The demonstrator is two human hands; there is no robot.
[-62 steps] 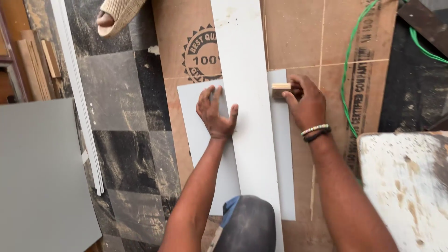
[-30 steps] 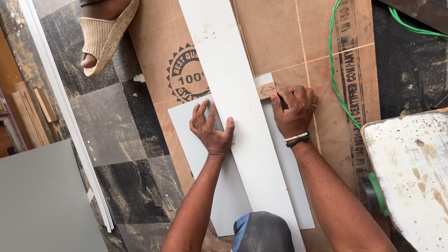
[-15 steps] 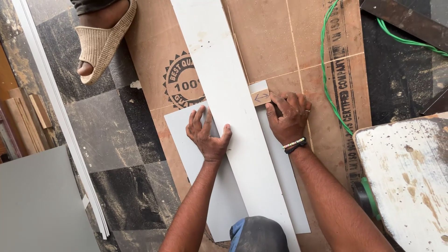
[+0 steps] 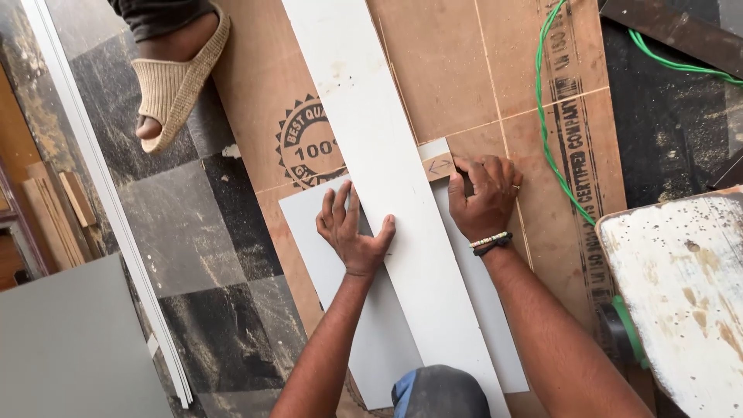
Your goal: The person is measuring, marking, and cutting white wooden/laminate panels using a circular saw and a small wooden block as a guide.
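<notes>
The left hand (image 4: 352, 228) lies flat, fingers spread, pressing the left edge of the long white strip (image 4: 387, 193), gripping nothing. That strip lies across a grey sheet (image 4: 309, 232) on the plywood floor (image 4: 449, 62). Right of the strip, the right hand (image 4: 484, 197) curls over a small wooden block (image 4: 439, 166) touching its edge.

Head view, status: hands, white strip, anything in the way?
Left hand flat on long white strip. Right hand presses small wood block at strip's edge. Green cable nearby, apart.

A long white strip (image 4: 387, 186) lies over a pale grey panel (image 4: 364, 333), on brown stamped cardboard (image 4: 449, 70). The floor tiles (image 4: 193, 232) are black-grey marbled, the cable (image 4: 546, 116) bright green, the sandal (image 4: 174, 85) beige woven.
</notes>
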